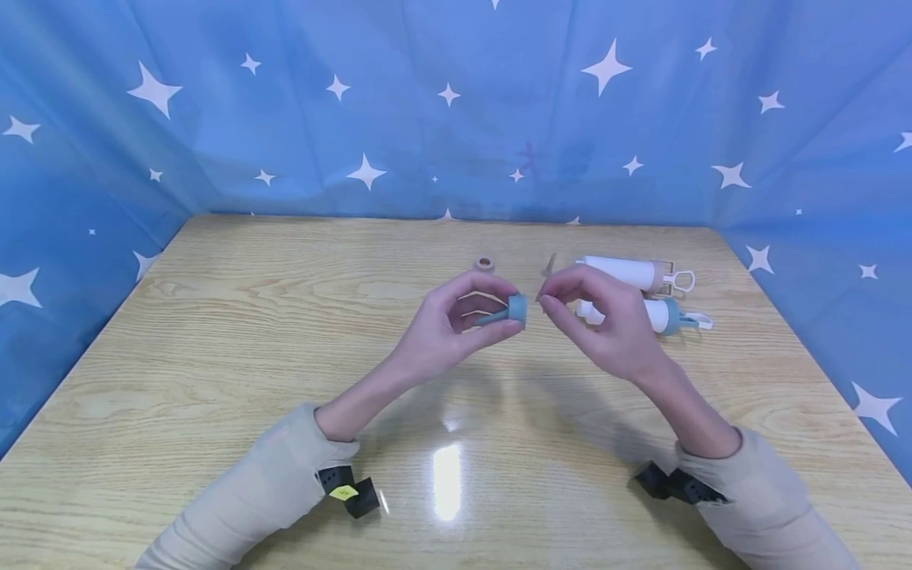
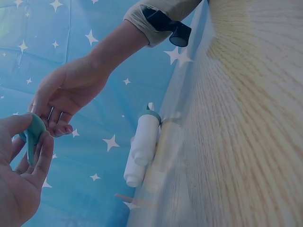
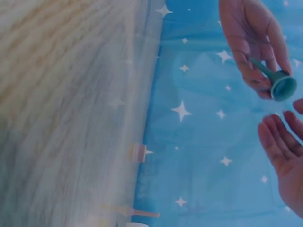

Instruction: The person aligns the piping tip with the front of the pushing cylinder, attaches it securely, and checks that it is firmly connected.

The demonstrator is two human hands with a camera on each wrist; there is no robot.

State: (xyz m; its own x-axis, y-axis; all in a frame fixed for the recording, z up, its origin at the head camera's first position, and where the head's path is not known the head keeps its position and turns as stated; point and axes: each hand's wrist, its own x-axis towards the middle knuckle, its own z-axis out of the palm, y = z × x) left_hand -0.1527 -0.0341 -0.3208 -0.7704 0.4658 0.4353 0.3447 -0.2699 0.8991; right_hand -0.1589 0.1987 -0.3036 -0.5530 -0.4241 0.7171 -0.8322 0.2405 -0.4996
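Currently, I am pinching the cap (image 1: pixel 518 309) in my left hand (image 1: pixel 438 332), above the middle of the table (image 1: pixel 249 332). Just right of it, my right hand (image 1: pixel 616 328) is hovering, thumb and fingertip close together; whether they are pinching anything I cannot tell. Two bottles (image 1: pixel 627 271) are lying farther right, and a ring (image 1: pixel 484 268) is sitting on the far side.

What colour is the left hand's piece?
The piece is teal, clearest in the right wrist view.
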